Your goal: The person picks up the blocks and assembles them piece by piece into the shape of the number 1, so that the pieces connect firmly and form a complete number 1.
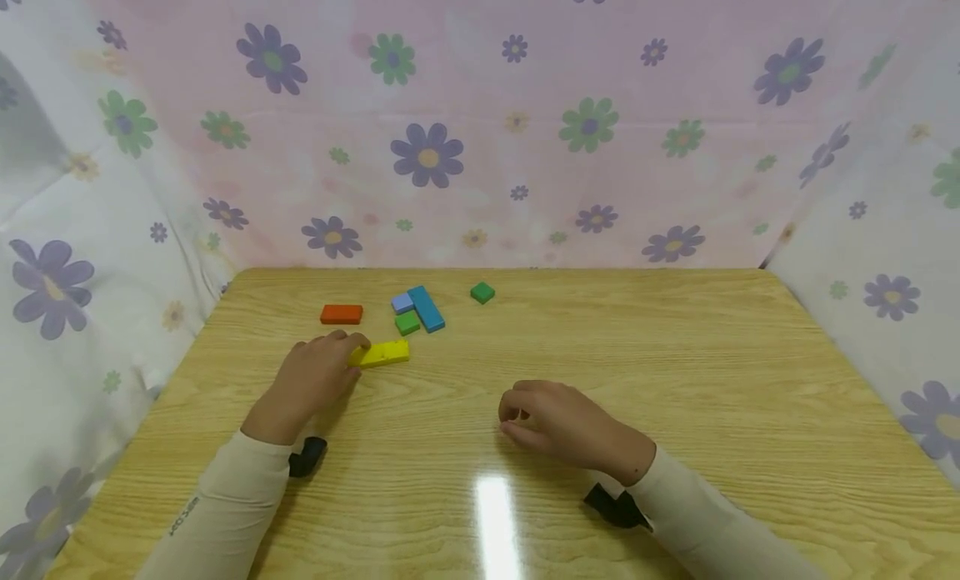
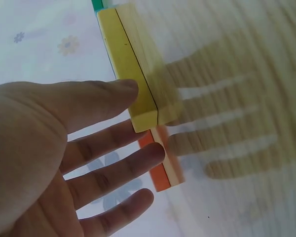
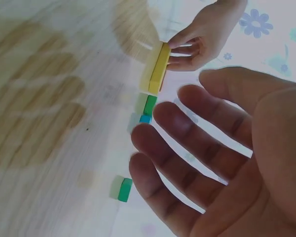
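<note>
A long yellow block point(image 1: 386, 353) lies on the wooden table, and my left hand point(image 1: 318, 372) pinches its left end. The thumb is on its near side in the left wrist view, where the yellow block point(image 2: 123, 59) slants across the top and the left hand's point(image 2: 34, 133) other fingers spread below. My right hand point(image 1: 562, 422) hovers low over the table to the right, holding nothing, its fingers loosely bent. In the right wrist view the right hand point(image 3: 212, 163) shows a bare palm, with the yellow block point(image 3: 160, 69) and left hand beyond it.
Behind the yellow block lie a red block point(image 1: 341, 315), a small light-purple block point(image 1: 402, 303), a light-green block point(image 1: 407, 322) and a long blue block point(image 1: 427, 308) close together. A dark-green block point(image 1: 482, 292) sits apart to their right. Flowered cloth point(image 1: 517, 147) hangs behind the table.
</note>
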Demonstrator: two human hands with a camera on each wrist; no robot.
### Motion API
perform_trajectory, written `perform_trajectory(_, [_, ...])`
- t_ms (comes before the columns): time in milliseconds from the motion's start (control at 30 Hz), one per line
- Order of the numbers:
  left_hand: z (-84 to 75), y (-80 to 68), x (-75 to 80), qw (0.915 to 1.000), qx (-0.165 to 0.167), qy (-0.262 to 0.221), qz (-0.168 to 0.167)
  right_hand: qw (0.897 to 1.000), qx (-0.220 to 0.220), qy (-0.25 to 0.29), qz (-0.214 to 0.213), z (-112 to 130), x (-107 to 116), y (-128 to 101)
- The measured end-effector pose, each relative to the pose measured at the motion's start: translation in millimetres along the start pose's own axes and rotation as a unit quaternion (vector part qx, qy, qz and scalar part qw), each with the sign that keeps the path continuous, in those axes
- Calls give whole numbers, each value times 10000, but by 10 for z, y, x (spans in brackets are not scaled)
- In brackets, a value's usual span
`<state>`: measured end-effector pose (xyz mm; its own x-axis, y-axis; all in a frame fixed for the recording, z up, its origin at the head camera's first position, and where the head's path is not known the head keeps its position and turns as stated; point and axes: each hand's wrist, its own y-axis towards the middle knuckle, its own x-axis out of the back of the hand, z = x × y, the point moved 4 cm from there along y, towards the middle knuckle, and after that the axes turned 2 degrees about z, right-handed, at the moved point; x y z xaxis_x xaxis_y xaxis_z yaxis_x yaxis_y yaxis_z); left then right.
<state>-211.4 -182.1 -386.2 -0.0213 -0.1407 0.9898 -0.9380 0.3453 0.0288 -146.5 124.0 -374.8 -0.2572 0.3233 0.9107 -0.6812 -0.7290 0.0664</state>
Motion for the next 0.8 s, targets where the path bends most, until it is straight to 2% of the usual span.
perform_trajectory(267, [-55,13,-14,9999,-40,42,105,9991,-206,-204,-301,2,27,113])
perform_trajectory(600, [-182,-18,-2,9990,-210,-71,388,9988,-379,-280,-157,45,25,272])
perform_trajectory(800, [-311,-58,41,9984,-422,-79,373,9986,-418,-311,-126,66,27,299])
